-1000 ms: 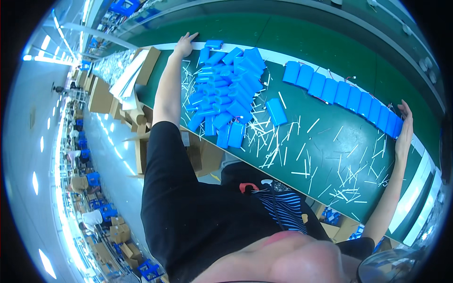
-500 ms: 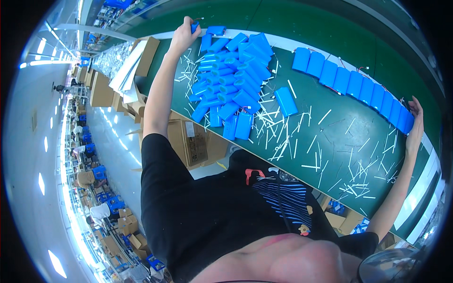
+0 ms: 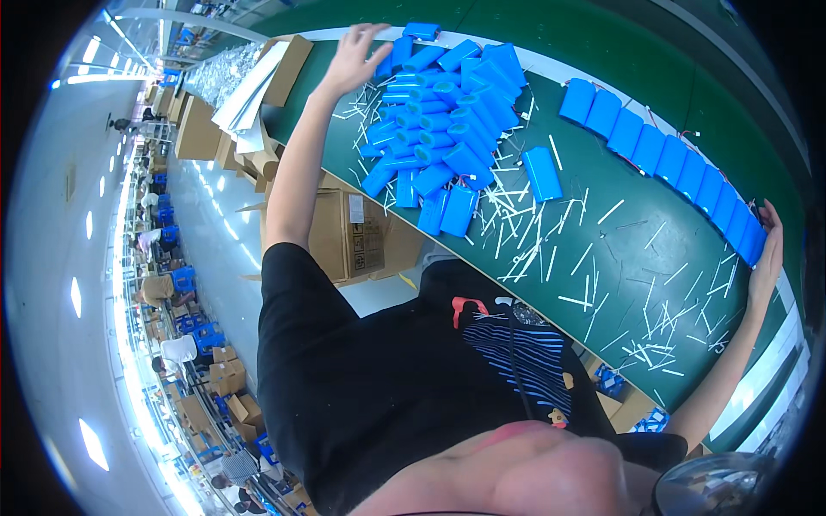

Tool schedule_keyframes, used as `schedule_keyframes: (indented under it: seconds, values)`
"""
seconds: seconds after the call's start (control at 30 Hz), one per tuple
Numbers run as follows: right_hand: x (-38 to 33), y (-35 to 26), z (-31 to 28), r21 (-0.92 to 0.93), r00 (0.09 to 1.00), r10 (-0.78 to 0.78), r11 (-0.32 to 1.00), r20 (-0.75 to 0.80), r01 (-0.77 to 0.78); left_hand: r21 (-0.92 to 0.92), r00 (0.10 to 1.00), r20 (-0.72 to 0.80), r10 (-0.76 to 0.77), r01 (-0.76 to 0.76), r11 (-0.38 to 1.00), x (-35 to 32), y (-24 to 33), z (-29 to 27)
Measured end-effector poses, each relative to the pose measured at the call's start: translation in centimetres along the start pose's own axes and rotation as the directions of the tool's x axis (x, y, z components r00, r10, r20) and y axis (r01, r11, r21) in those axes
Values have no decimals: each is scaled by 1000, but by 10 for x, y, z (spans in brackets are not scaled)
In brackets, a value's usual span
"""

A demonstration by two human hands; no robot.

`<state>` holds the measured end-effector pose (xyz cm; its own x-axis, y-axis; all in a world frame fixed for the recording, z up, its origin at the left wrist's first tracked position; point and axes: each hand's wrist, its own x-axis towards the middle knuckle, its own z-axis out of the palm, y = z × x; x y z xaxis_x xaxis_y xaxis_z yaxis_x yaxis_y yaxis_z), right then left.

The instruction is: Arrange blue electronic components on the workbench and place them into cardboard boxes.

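Note:
Blue shrink-wrapped battery packs (image 3: 447,120) lie in a dense, overlapping pile at the far left of the green table. My left hand (image 3: 354,60) is beside the pile's far left corner, fingers spread and nothing held, with one battery pack (image 3: 384,67) close to its fingers. On the right, a curved row of battery packs (image 3: 671,159) stretches along the table's far edge, short wires with connectors sticking out. My right hand (image 3: 767,245) rests against the row's near right end, its fingers stretched out. A single battery pack (image 3: 541,174) lies apart between pile and row.
Thin white strips (image 3: 525,228) are scattered over the green tabletop (image 3: 628,249). An open cardboard box (image 3: 288,73) with white sheets stands at the table's left end, and another carton (image 3: 344,232) sits below the near edge. People work at benches far left.
My left hand has let go of the battery pack it held and opened beside the pile. My right hand stays at the row's end. The whole view has shifted slightly.

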<state>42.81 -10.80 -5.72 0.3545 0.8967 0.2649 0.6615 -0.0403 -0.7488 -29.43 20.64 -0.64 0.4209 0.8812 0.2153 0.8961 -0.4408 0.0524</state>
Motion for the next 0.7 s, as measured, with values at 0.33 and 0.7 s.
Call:
schedule_keyframes:
  seconds: [0.33,0.7]
  values:
    - [-3,-8,2,-39,1000,0,999,3,0,-75,983,-142,113,-124,989,7,5,39]
    - [-1,-3,2,-35,1000,3,999,-2,-3,30,995,5,-95,95,995,52,30,39]
